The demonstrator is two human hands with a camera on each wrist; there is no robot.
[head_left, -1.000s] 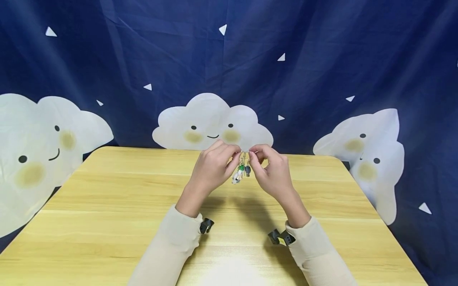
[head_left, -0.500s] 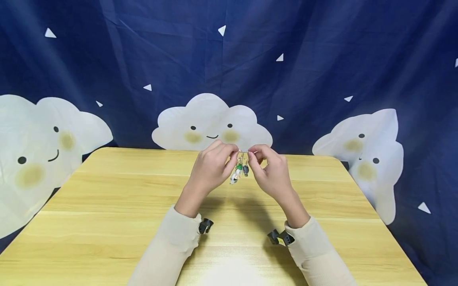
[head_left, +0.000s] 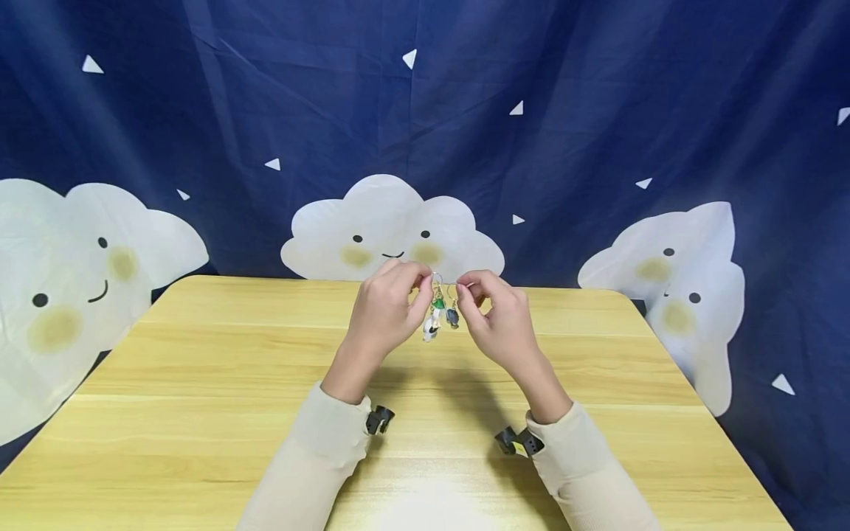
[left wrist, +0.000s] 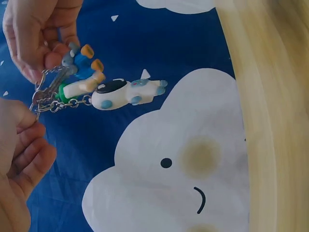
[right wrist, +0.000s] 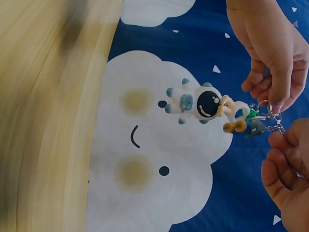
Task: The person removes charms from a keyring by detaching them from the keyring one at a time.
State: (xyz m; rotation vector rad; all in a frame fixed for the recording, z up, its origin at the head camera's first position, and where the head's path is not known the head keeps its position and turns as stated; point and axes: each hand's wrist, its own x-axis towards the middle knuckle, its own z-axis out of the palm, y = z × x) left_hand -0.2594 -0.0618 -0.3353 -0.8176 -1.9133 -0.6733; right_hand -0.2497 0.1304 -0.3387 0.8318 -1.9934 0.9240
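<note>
Both hands meet above the table's far edge. My left hand (head_left: 388,306) pinches a metal key ring (head_left: 437,278) between thumb and fingertips. From it dangle a white astronaut figure (right wrist: 208,104) with a black visor and a small green-and-white figure (left wrist: 76,89). My right hand (head_left: 501,317) pinches a metal loop, from which a blue figure with orange feet (left wrist: 84,65) hangs on a short chain. A grey, key-like metal piece (left wrist: 57,80) lies among the chains in the left wrist view. Where the rings join is partly hidden by fingers.
A light wood table (head_left: 232,398) stretches below the hands. Behind it hangs a dark blue curtain (head_left: 345,96) printed with smiling white clouds and small triangles. Black camera mounts (head_left: 380,420) sit on the cuffs.
My left hand has drifted slightly left and the gap between the hands has widened. The ring at its fingertips shows more, and the blue figure hangs a little further from the others.
</note>
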